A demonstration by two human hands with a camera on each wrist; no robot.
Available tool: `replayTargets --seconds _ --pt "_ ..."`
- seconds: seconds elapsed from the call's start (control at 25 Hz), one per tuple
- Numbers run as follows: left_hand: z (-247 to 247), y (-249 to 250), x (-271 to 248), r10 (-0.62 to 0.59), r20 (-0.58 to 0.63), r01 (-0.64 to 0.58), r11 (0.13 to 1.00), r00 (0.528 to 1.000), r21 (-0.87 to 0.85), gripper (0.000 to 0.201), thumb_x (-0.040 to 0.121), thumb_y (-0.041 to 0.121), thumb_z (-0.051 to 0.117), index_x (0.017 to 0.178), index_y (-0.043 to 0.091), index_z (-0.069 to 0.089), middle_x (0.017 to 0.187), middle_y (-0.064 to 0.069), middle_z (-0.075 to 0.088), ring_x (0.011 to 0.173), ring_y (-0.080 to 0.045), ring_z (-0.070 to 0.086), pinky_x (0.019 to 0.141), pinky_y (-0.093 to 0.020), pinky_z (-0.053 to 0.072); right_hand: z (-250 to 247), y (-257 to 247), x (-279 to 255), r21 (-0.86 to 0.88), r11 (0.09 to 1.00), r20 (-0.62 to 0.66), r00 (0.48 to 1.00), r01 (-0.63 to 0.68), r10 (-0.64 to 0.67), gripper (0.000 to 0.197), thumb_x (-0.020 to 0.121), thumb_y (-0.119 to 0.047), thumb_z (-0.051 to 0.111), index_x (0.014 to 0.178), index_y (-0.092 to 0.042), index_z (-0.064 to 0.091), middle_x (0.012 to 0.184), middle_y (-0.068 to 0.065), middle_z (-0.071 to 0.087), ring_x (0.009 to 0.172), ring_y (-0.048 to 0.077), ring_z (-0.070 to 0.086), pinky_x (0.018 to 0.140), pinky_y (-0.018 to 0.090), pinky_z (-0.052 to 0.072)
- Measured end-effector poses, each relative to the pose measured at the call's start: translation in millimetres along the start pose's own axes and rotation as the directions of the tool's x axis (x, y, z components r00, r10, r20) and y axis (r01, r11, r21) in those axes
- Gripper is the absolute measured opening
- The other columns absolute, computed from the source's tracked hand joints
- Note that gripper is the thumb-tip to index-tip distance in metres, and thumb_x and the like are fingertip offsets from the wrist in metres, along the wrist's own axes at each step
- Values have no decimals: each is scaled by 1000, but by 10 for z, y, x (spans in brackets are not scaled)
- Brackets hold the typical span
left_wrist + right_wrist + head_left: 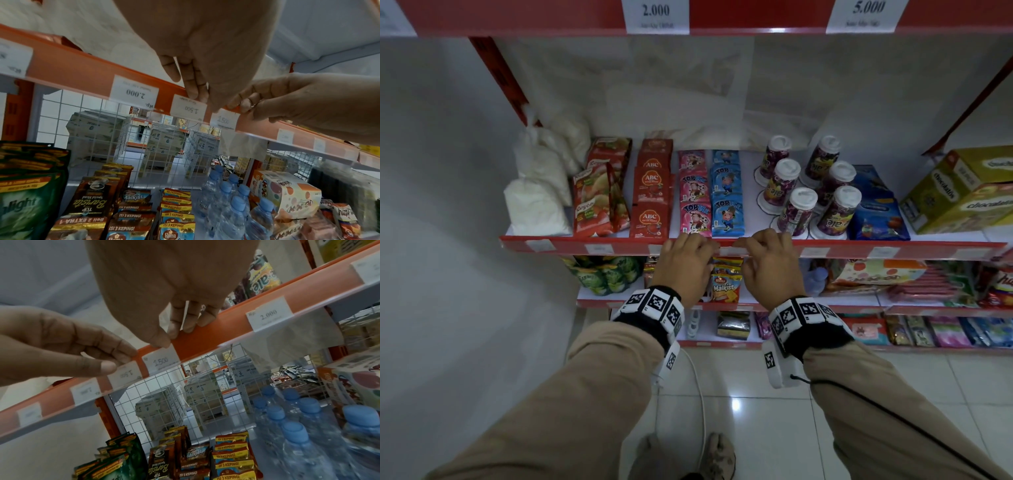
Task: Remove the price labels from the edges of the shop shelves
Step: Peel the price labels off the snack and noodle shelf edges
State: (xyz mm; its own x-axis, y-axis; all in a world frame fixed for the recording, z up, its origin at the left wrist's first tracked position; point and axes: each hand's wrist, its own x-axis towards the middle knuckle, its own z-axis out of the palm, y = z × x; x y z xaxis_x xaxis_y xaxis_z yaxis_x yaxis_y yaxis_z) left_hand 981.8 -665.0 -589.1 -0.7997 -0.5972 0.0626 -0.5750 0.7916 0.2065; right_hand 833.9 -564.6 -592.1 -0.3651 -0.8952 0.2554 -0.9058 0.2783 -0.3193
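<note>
Hands on red shelf edge (893,247) — left hand (685,263) and right hand (770,263) each pinching a price label (161,361)

White walls (448,171) flank red shelving above a glossy, light-reflecting tiled floor (756,428).

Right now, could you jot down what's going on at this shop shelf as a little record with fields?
place: red shelf edge of a snack shelf
left hand: fingers curled over the edge, at a 1.500 label
right hand: fingertips on the edge beside another 1.500 label
labels still on: both 1.500 ones, a 2.000 label further right, several more along the edge
above the edge: TOP ICE sachets, purple cups
stage: no label visibly pulled out yet
</note>
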Motion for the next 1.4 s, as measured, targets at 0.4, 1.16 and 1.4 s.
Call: replayTargets --seconds 0.4,1.16,1.4 --pt "-168 -503 -322 46 62 -48 999 997 25 54 89 11 49 142 17 40 144 0 42 130 -21 37 103 -35 27 174 -457 152 -23 999 -1 1000 25 -25 32 70 -10 66 101 -16 68 104 8 63 97 35 51 77 41 38" --pt "-143 -686 -210 76 66 -82 992 995 92 53 86 32 55 136 29 41 124 0 39 116 -23 33 91 -39 30 347 -843 153 -213 976 39 997 -50 60 30 71 -14 63 100 -6 61 103 17 56 96 35 50 76 42 42" --pt "-182 -725 -180 70 103 -77 994 992 71 67 78 11 61 139 31 40 126 2 39 119 -22 33 94 -38 29 278 -793 280 -31 994 -11 995 -102 101 13 82 -8 60 94 -5 65 105 17 58 97 35 47 83 40 39"
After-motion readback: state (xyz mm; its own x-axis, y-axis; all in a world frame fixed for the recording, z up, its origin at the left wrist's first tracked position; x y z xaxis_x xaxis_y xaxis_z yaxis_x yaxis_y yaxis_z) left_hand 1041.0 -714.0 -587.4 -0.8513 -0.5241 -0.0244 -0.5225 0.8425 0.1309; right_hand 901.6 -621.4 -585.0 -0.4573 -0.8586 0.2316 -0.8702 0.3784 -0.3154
